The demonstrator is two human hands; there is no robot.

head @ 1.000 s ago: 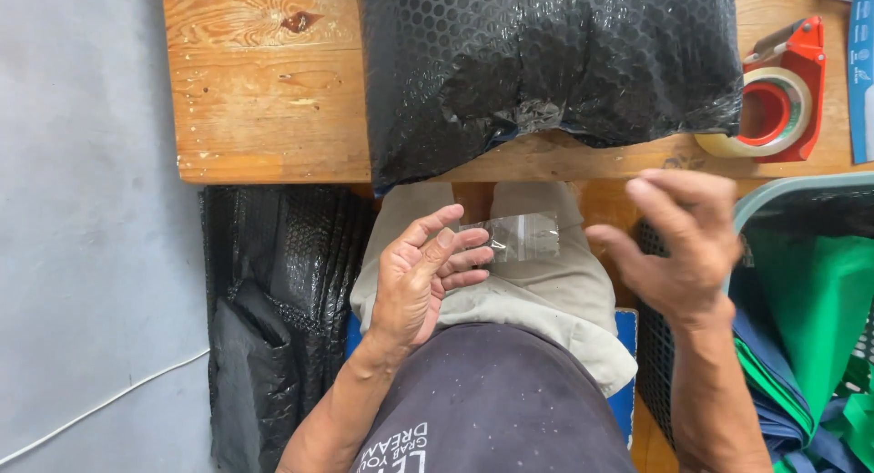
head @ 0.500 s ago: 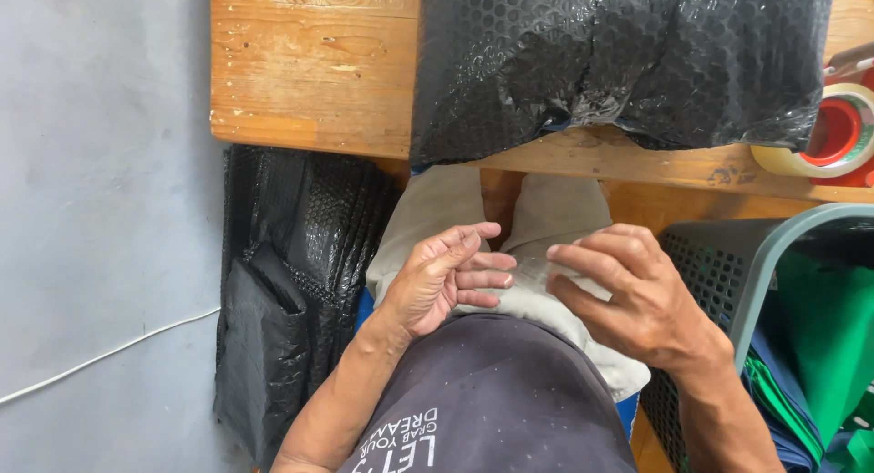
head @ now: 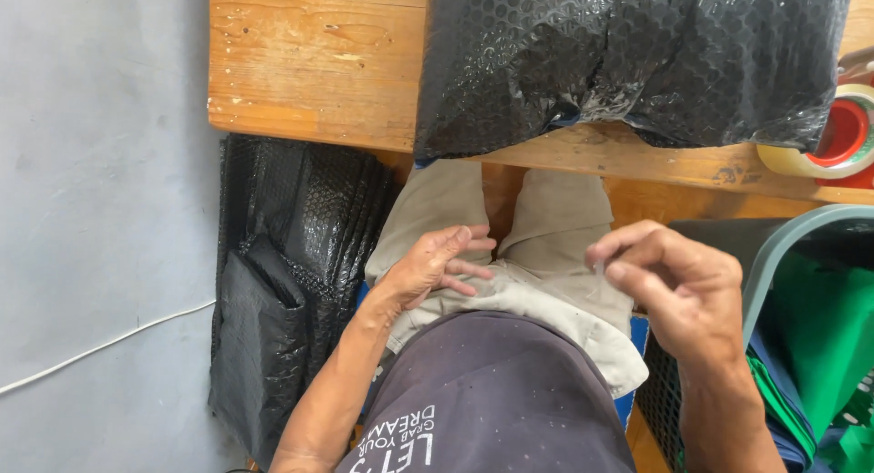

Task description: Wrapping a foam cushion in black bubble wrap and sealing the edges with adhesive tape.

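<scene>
In the head view, a small clear piece of tape (head: pixel 599 271) is pinched between the thumb and first finger of the right hand (head: pixel 678 291). The grip is narrow, and the strip is so thin and see-through that it is hard to make out. It is held above the lap, over the light trousers (head: pixel 537 227). The left hand (head: pixel 435 265) is open and loose, with the fingers a little curled. Nothing is held in it, and it is rested on the left thigh.

The wooden table (head: pixel 309 63) is seen at the top. A parcel wrapped in black bubble wrap (head: pixel 637 59) is laid on it, with one edge hanging over the front. A tape roll in a red holder (head: pixel 842 136) is set at the right end of the table, near the parcel. It looks as if the parcel is already wrapped. The piece of tape is not yet stuck on it. More black bubble bags (head: pixel 291 282) are stacked on the floor at the left. A grey basket (head: pixel 783 245) is seen at the right.

One second ago the right hand was spread wide and the clear piece was at the fingers of the left hand. Half a second ago the two hands were brought close together. Now the piece is passed to the right hand, and the hands are moved apart.
</scene>
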